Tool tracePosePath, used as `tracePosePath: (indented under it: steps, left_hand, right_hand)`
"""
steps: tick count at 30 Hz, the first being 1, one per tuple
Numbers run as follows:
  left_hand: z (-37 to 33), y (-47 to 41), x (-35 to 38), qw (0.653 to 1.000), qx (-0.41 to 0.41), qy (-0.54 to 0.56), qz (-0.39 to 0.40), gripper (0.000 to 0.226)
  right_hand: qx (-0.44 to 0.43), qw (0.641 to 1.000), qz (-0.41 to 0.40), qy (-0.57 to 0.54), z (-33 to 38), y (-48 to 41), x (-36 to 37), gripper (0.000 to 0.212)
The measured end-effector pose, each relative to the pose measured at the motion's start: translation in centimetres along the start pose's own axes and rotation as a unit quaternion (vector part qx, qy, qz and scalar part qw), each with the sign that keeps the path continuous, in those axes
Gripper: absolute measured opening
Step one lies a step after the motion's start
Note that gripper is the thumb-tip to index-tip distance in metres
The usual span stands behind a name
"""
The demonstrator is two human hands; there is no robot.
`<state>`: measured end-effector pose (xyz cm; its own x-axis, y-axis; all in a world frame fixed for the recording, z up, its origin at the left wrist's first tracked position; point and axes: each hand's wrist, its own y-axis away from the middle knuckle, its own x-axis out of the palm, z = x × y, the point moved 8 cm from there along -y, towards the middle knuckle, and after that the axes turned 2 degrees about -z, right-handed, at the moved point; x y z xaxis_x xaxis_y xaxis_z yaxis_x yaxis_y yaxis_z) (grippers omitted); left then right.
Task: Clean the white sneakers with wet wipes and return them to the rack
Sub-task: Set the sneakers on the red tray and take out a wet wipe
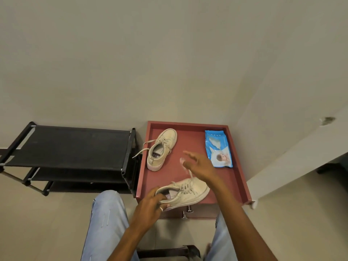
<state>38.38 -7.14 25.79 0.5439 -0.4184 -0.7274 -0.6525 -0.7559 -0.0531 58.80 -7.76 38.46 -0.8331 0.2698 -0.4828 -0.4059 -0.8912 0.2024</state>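
Observation:
Two white sneakers lie on a red tray-like table (237,178). The far sneaker (162,148) rests at the table's left side, toe pointing away, laces trailing left. The near sneaker (186,191) lies at the front edge, toe to the right; my left hand (152,204) grips its heel collar. My right hand (197,163) hovers above the table middle, blurred, fingers spread; a small pale blurred thing (182,160) shows at its fingertips, and I cannot tell if it is held. A blue pack of wet wipes (218,147) lies at the table's right.
A black shoe rack (71,146) with fabric shelves stands against the wall, left of the table. My knees in light jeans (107,223) frame the table's front. A white ledge (293,166) runs along the right. Metal knobs (188,210) stick out under the table front.

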Motion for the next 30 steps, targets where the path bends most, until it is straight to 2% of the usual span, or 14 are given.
tracePosePath:
  steps: [3,7,14,17,22,26,30]
  left_hand:
    - [0.1,0.3,0.4,1.000,0.000,-0.021,-0.017,0.029]
    - [-0.7,-0.5,0.1,0.998,-0.013,-0.034,-0.048,0.031]
    - [-2.0,-3.9,-0.2,0.995,-0.045,-0.074,-0.039,0.023]
    - [-2.3,-5.8,-0.2,0.990,-0.079,-0.113,-0.022,0.030]
    - [-2.4,-7.3,0.1,0.989,-0.090,-0.112,-0.022,0.033]
    - [-2.4,-7.2,0.3,0.992,-0.070,-0.101,-0.033,0.035]
    - [-2.0,-7.2,0.5,0.994,-0.061,-0.082,-0.032,0.037]
  right_hand:
    - [0.039,0.993,0.005,0.108,-3.5,-0.3,0.6,0.043]
    - [0.061,0.987,-0.004,0.148,-5.9,-0.7,0.0,0.044]
    - [0.062,0.975,-0.108,0.185,-7.7,-3.5,-4.9,0.026]
    - [0.061,0.964,-0.168,0.196,-8.7,-5.5,-7.7,0.018]
    - [0.097,0.941,-0.219,0.240,-10.3,-9.9,-10.9,0.022]
    - [0.125,0.931,-0.220,0.263,-11.9,-13.6,-11.8,0.020]
    - [0.156,0.921,-0.173,0.313,-13.9,-16.1,-11.1,0.015]
